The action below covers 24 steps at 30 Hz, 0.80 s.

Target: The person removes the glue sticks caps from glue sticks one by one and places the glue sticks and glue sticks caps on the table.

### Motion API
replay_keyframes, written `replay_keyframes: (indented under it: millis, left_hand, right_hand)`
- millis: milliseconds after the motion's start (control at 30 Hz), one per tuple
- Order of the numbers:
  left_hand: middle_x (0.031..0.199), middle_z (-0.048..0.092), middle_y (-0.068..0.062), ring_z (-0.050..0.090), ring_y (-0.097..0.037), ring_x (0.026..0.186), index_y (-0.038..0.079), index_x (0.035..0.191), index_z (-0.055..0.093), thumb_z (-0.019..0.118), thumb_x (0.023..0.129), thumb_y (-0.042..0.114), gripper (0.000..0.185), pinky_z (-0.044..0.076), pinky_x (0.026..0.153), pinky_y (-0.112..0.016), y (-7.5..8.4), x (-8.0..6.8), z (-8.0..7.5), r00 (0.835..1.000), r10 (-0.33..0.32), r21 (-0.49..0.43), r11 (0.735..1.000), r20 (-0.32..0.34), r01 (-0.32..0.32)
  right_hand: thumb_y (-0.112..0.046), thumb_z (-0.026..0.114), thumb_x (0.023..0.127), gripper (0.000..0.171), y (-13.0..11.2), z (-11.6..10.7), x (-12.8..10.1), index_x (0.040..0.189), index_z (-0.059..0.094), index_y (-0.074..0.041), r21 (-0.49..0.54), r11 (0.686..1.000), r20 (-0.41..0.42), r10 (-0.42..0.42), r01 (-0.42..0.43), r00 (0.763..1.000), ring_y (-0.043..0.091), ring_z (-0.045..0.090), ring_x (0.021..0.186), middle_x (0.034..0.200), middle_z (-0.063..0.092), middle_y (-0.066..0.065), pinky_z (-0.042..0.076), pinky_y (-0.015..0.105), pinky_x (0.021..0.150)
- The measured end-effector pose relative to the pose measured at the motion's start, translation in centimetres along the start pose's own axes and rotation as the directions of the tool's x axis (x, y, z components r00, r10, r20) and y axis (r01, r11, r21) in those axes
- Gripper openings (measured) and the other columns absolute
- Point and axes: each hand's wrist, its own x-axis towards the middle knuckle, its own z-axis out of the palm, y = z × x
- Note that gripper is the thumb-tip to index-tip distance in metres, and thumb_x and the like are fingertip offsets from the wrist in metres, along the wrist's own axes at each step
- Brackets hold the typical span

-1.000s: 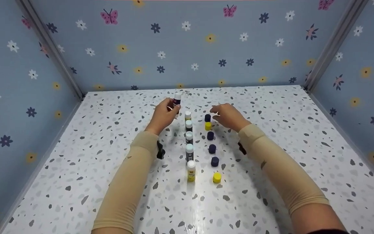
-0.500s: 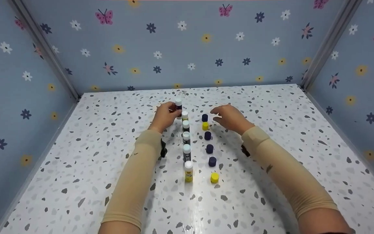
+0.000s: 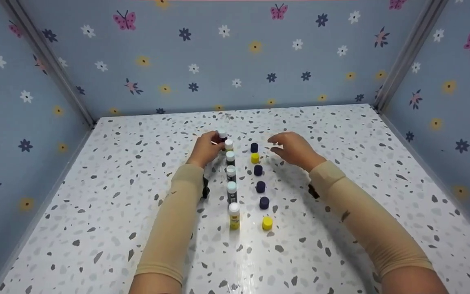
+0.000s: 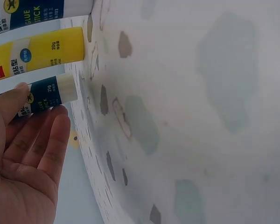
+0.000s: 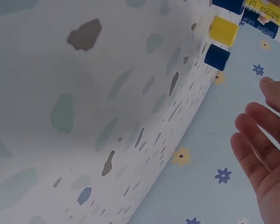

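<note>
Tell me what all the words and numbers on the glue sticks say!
"20g" on the yellow glue stick.
"deli" near the left edge of that same stick.
"20g" on the dark blue glue stick that the left hand holds; its other words are cut off.
"GLUE STICK" on the top glue stick.
The smaller print is too blurred to read.
The caps show no words.

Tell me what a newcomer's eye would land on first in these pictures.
First, the two neat rows mid-table: a line of upright glue sticks with white tops, and beside it, to the right, a line of loose caps, dark blue and yellow. Next, the left hand holding a dark glue stick at the far end of the stick row, while the right hand hovers open beside the caps.
</note>
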Motion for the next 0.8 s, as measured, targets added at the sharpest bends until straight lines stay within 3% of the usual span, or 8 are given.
replay_keyframes:
  millis: [567, 800]
  left_hand:
    - [0.147, 0.065, -0.02, 0.064, -0.035, 0.134, 0.003, 0.148, 0.062, 0.06, 0.109, 0.003, 0.039, 0.052, 0.115, -0.049, 0.1, 0.1, 0.4, 0.999, -0.027, -0.023, 0.999, 0.039, 0.028]
    - [0.145, 0.065, -0.022, 0.064, -0.037, 0.133, 0.003, 0.152, 0.057, 0.063, 0.111, 0.015, 0.043, 0.055, 0.109, -0.051, 0.3, -0.5, -0.8, 0.999, -0.018, 0.076, 0.997, 0.045, 0.015]
  right_hand:
    - [-0.011, 0.072, 0.105, 0.032, -0.2, 0.3, -0.5, 0.136, 0.073, -0.002, 0.006, 1.0, -0.036, -0.019, 0.019, 0.999, 0.039, 0.072, 0.123, 0.133, 0.076, 0.019, 0.056, 0.053, 0.109]
    - [-0.012, 0.071, 0.106, 0.032, -0.1, -0.1, -0.7, 0.136, 0.073, -0.001, 0.019, 1.0, -0.044, -0.011, 0.012, 0.999, 0.041, 0.072, 0.124, 0.135, 0.075, 0.02, 0.056, 0.054, 0.108]
